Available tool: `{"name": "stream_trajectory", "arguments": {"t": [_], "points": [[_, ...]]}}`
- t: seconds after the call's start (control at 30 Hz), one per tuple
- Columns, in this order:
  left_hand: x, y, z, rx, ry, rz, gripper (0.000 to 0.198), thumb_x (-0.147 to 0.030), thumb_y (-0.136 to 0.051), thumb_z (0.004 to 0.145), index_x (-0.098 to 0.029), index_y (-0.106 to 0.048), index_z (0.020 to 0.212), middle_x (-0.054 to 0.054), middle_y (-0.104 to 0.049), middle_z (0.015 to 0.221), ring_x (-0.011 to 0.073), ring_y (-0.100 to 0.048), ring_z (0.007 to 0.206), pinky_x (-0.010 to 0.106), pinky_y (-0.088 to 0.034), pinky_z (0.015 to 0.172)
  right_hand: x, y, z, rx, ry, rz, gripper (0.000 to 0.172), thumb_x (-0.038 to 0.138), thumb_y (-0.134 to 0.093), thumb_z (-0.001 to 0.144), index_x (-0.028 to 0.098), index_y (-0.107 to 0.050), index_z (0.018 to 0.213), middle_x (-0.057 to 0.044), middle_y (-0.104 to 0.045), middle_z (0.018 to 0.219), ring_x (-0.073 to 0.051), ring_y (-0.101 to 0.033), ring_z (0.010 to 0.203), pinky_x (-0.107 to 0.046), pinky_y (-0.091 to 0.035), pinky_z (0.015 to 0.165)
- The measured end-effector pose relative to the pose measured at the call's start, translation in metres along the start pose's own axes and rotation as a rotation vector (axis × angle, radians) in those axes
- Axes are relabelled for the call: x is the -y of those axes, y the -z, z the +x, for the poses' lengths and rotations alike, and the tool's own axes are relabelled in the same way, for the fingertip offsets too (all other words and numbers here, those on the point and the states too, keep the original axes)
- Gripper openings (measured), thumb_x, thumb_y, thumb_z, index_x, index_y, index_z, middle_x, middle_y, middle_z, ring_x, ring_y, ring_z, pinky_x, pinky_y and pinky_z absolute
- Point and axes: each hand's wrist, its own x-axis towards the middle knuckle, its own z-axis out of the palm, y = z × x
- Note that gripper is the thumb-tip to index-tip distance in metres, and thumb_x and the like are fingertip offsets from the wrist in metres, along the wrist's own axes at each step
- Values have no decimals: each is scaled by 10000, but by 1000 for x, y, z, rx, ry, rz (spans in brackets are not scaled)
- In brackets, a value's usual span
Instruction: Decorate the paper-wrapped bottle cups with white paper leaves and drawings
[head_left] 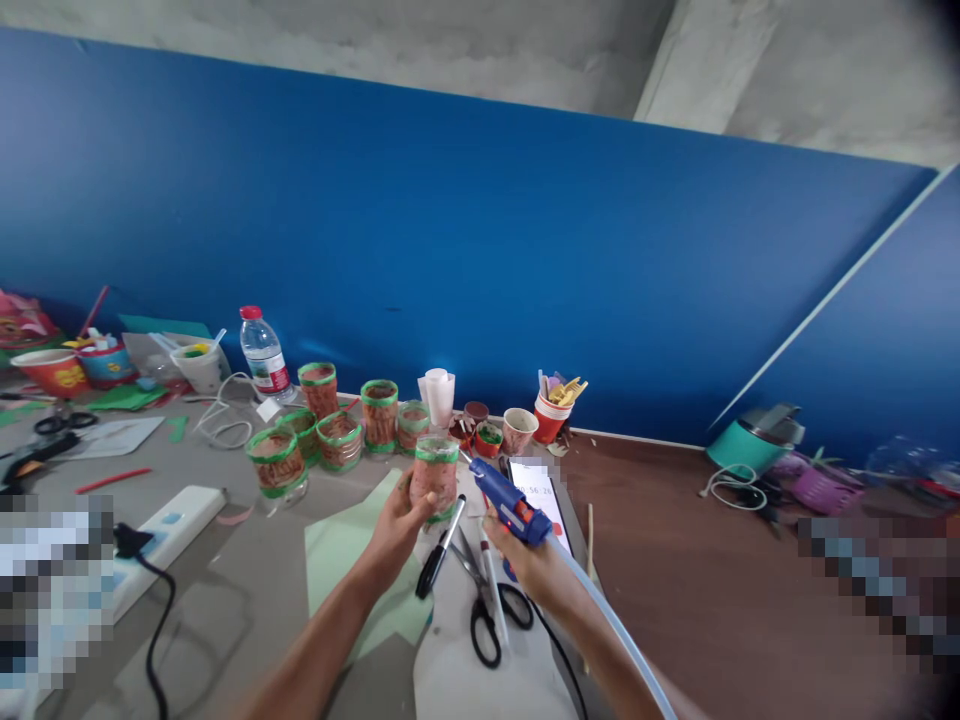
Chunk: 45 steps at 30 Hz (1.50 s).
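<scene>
My left hand (396, 528) is wrapped round a clear cup (435, 474) with brown patterned sides and a green band at its rim, held upright above the table. My right hand (517, 555) grips a blue glue gun (510, 502) whose nozzle points left, close to the cup's right side. A pale cable (615, 625) runs back from the gun along my right arm.
Several similar green-banded cups (341, 440) stand behind, by a water bottle (264, 355). Under my hands lie a black marker (440, 550), scissors (487, 605), a phone (541, 492) and green paper (337, 550). A power strip (169, 530) is left; a teal pot (754, 440) right.
</scene>
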Motion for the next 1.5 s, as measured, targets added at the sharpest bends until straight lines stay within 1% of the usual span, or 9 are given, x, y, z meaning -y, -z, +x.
{"name": "stream_trajectory", "arguments": {"t": [0.13,0.23,0.4,0.53,0.67,0.77,1.17,1.33,1.5], "points": [[7,1,3,-35,-19,24,641,-483,-658,757,-148,-494,1278,162,-593,1319,307,-538,1237,434,-422,1033,11,-1,-4,33,48,33,265,455,-577,737,199,-507,726,31,-433,613,-116,-390,566,-243,-393,547],[9,0,4,-65,-36,83,648,-495,-664,738,-154,-491,1261,155,-611,1285,301,-564,1199,436,-441,1008,12,-3,-5,42,70,15,260,452,-576,750,200,-518,732,26,-457,629,-118,-399,569,-243,-400,550],[13,-1,4,-110,-94,195,649,-475,-663,739,-157,-471,1272,144,-604,1276,293,-559,1194,417,-454,986,6,-7,-4,13,86,2,252,436,-588,750,194,-527,714,12,-504,635,-130,-451,572,-248,-430,551],[15,1,2,-97,-67,281,671,-446,-651,762,-133,-423,1310,159,-591,1271,284,-570,1168,396,-462,960,0,-9,-4,-10,92,15,241,424,-607,748,190,-551,734,-7,-554,659,-150,-514,605,-257,-471,589],[12,1,0,-107,-70,355,655,-429,-647,762,-144,-434,1311,147,-605,1255,270,-612,1092,374,-488,902,-4,-10,-3,-25,105,19,237,420,-626,753,189,-572,745,-11,-586,674,-151,-539,609,-258,-491,609],[10,-1,-1,-108,-70,361,645,-419,-648,757,-146,-438,1302,139,-626,1221,264,-630,1050,377,-501,876,-4,-11,-3,-43,115,6,226,403,-628,756,184,-577,732,-8,-583,659,-147,-531,595,-254,-481,588],[17,0,1,-98,-67,232,641,-430,-668,755,-136,-457,1284,151,-617,1231,286,-585,1136,407,-465,955,-9,-10,-2,-42,93,-19,228,407,-591,765,199,-525,698,19,-500,609,-131,-459,545,-248,-422,532],[16,-2,2,-96,-72,169,674,-482,-665,741,-133,-449,1276,164,-605,1254,300,-569,1175,411,-451,979,-4,-8,-1,-23,70,-36,254,416,-584,759,211,-473,658,37,-437,580,-116,-389,518,-244,-380,507],[18,0,3,-107,-71,181,642,-450,-674,751,-138,-471,1273,162,-600,1263,303,-546,1196,441,-418,1016,0,-6,-1,-16,59,-47,253,424,-563,757,219,-452,659,45,-407,558,-116,-371,510,-242,-365,494]]}}
